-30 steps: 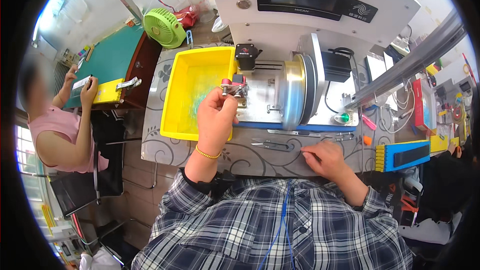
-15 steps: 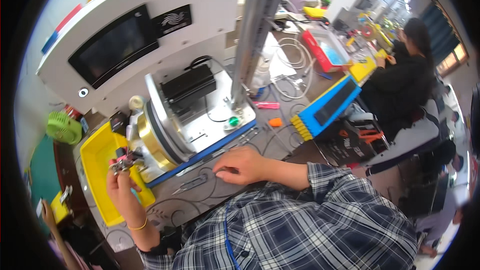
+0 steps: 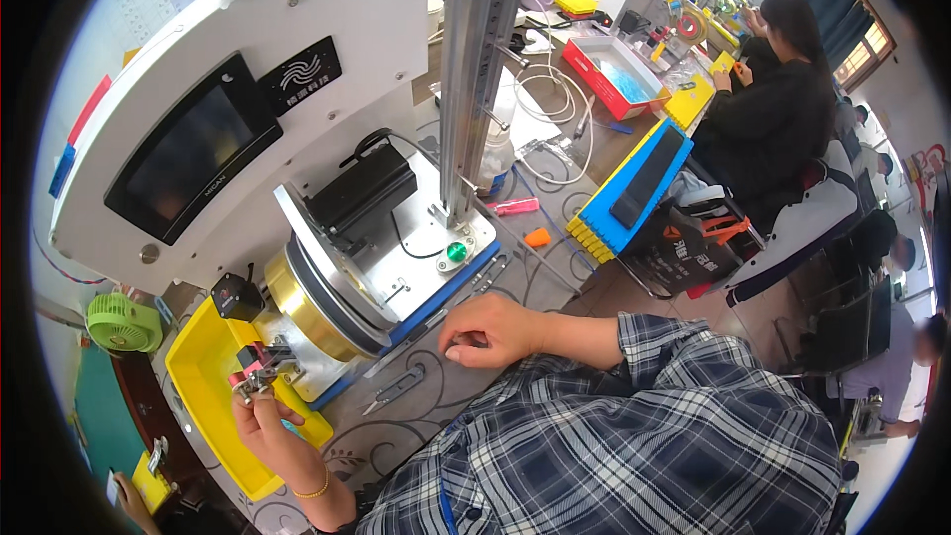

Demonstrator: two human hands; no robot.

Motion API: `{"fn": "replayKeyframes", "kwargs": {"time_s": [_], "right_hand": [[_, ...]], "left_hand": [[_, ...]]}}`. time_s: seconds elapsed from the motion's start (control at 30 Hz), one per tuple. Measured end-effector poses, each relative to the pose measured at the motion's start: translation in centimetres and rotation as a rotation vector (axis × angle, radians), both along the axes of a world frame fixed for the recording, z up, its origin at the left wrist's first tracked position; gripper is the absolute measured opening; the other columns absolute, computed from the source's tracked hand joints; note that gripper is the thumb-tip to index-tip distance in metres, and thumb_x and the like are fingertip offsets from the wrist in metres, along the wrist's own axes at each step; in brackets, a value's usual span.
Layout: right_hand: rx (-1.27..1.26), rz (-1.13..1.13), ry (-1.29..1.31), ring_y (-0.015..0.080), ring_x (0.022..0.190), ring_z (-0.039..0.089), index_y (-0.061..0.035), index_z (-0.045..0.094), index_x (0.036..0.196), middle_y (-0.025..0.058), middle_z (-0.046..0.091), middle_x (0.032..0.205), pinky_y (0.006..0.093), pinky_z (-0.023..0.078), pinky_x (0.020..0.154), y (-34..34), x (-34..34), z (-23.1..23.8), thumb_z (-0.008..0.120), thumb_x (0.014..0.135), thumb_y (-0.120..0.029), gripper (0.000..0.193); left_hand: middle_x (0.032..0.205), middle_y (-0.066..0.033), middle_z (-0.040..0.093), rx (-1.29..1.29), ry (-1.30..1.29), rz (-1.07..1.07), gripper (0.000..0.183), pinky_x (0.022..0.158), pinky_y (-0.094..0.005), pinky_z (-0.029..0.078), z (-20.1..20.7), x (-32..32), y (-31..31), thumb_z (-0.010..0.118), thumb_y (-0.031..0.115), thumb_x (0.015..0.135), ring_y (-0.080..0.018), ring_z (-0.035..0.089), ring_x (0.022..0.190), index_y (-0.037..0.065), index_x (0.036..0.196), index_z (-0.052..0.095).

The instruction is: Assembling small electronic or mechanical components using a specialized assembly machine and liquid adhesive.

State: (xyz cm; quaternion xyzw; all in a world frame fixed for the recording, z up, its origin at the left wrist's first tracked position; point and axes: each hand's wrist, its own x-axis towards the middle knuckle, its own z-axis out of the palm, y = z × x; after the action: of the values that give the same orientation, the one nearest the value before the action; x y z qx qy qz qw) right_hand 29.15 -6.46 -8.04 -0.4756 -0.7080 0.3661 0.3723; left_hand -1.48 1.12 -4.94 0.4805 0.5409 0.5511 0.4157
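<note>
My left hand [image 3: 269, 428], at the lower left, has its fingertips closed on a small metal clamp [image 3: 260, 376] with red and black parts. The clamp sits at the front of the machine's gold drum [image 3: 315, 305], above the yellow bin [image 3: 206, 388]. What lies between those fingertips is partly hidden. My right hand [image 3: 490, 333] rests at the bench's near edge, fingers loosely curled, and nothing shows in the gap by the thumb. Just left of it lies a grey hand tool [image 3: 396, 389] with a pointed tip, apart from both hands.
Behind the drum stand a black motor [image 3: 363, 188], a green round button [image 3: 457, 252] and a metal upright [image 3: 477, 89]. A dark screen [image 3: 194, 149] sits in the white panel. Rightward lie an orange piece [image 3: 537, 237] and a blue-yellow rack [image 3: 631, 193]. A person [image 3: 778, 99] sits beyond.
The view has shifted, so the machine and bench appear displaced. My left fingers stay at the clamp, and my right hand stays curled at the bench edge.
</note>
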Motion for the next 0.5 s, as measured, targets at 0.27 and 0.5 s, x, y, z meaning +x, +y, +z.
{"fn": "replayKeyframes", "kwargs": {"time_s": [0.27, 0.5], "right_hand": [[0.047, 0.026, 0.011, 0.0188, 0.06, 0.062, -0.008, 0.066, 0.086, 0.0062, 0.062, 0.073, 0.0318, 0.047, 0.054, 0.3, 0.1, -0.3, 0.064, 0.083, -0.026, 0.018], [0.076, 0.067, 0.036, 0.0199, 0.061, 0.063, -0.0077, 0.065, 0.085, 0.0067, 0.063, 0.073, 0.0323, 0.048, 0.056, 0.7, -0.3, -1.0, 0.064, 0.084, -0.027, 0.019]], "left_hand": [[0.07, 0.0024, 0.053, 0.026, 0.021, 0.036, 0.031, 0.049, -0.0175, 0.033, 0.2, 0.4, 0.5, 0.051, 0.013, 0.094, -0.0026, 0.04, 0.056, -0.001, 0.12, 0.06], [0.068, 0.0016, 0.051, 0.069, 0.005, 0.04, 0.018, 0.047, -0.0181, 0.034, -0.1, 0.0, 0.6, 0.05, 0.012, 0.093, -0.0038, 0.042, 0.054, 0.002, 0.1, 0.063]]}}
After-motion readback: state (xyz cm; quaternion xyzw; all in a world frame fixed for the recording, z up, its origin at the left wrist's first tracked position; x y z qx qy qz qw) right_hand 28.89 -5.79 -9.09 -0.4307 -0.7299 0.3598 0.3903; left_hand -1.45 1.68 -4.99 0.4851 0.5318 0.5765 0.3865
